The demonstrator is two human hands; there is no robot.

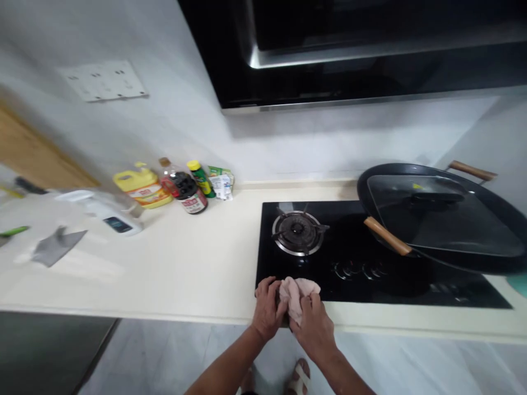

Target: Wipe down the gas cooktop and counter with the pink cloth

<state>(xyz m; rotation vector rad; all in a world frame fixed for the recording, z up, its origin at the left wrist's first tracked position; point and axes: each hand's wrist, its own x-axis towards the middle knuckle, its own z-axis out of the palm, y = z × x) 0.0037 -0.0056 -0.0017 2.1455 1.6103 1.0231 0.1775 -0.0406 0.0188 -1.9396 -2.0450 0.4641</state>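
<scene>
A crumpled pale pink cloth [294, 296] is bunched between my hands at the front left corner of the black gas stove [329, 288]. My right hand [316, 326] is closed on its right side, fingers bent into the folds. Against the left side of the cloth, my left hand [268, 307] has its fingers curled and appears to grip its edge. The left fingertips lie near the stove's corner. Behind them is the left burner [298, 231], with its metal ring and pan support.
A large lidded wok [453, 259] with wooden handles covers the stove's right side. On the pale counter [214, 263] stand a yellow jug [144, 186], a dark sauce bottle [189, 193], a green bottle [201, 178] and a white spray bottle [107, 215]. A black range hood [349, 77] hangs above.
</scene>
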